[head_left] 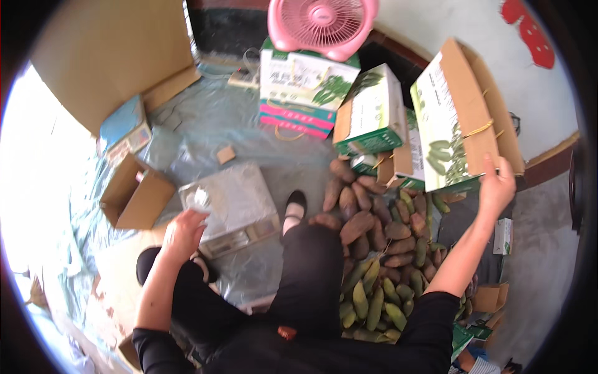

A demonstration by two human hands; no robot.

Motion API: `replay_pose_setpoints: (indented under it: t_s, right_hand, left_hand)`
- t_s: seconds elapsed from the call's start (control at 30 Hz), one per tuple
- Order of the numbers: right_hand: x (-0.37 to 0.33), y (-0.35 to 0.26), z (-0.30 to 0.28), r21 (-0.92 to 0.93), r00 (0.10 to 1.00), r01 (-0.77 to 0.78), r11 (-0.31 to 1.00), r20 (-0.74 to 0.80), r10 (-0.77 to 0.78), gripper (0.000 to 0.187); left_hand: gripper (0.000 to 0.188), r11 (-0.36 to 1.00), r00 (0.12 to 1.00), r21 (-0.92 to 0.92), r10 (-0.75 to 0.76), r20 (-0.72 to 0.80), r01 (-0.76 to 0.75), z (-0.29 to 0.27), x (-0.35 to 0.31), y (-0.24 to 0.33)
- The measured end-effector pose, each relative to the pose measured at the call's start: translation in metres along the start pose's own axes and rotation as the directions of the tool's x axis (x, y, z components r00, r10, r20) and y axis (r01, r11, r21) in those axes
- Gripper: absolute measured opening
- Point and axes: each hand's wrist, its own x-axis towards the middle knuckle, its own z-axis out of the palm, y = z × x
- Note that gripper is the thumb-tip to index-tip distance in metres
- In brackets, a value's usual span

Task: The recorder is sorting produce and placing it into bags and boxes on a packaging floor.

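Note:
My right hand (498, 187) grips the near edge of a tall cardboard carton (476, 103), white and green with printed green fruit. The carton stands tilted at the right, its top flaps up and a yellow cord handle on its side. Over the left corner of a flat, silver-topped box like a weighing scale (240, 193) is my left hand (184, 234), fingers loosely bent and apart, with nothing visible in it. Right of my knee lies a heap of long brown produce (358, 227), with long green produce (374, 296) nearer me; its exact kind is unclear.
A pink fan (322, 22) sits on a white-green carton (305, 78) at the back. Beside it leans another printed carton (377, 112). A small open cardboard box (143, 199) and a blue-topped box (123, 123) are at the left. Plastic sheeting (187, 137) covers the floor.

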Motion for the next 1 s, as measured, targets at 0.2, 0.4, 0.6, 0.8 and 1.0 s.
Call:
replay_pose_setpoints:
  t_s: [0.2, 0.4, 0.6, 0.8, 1.0]
  right_hand:
    - [-0.049, -0.074, -0.008, 0.513, 0.963, 0.129, 0.848, 0.138, -0.23, 0.014]
    - [-0.11, -0.142, 0.058, 0.662, 0.75, 0.268, 0.7, 0.313, -0.583, 0.014]
    - [-0.191, -0.187, 0.14, 0.806, 0.452, 0.233, 0.543, 0.405, -0.795, 0.01]
    - [-0.231, -0.188, 0.19, 0.846, 0.316, 0.113, 0.522, 0.467, -0.826, 0.011]
    - [-0.245, -0.151, 0.218, 0.745, 0.376, 0.178, 0.643, 0.553, -0.744, 0.01]
  left_hand:
    - [0.038, 1.0, 0.97, -0.012, 0.013, -0.245, -0.016, -0.006, -0.01, -0.009]
    - [0.06, 0.997, 0.877, 0.07, 0.007, -0.48, 0.03, -0.023, -0.016, -0.009]
    - [0.076, 0.945, 0.797, 0.289, 0.056, -0.601, 0.151, -0.026, -0.023, -0.007]
    - [0.065, 0.905, 0.963, 0.331, -0.25, -0.099, 0.269, -0.013, -0.027, -0.024]
    - [0.053, 0.923, 0.969, 0.316, -0.242, 0.038, 0.218, 0.0, -0.023, -0.029]
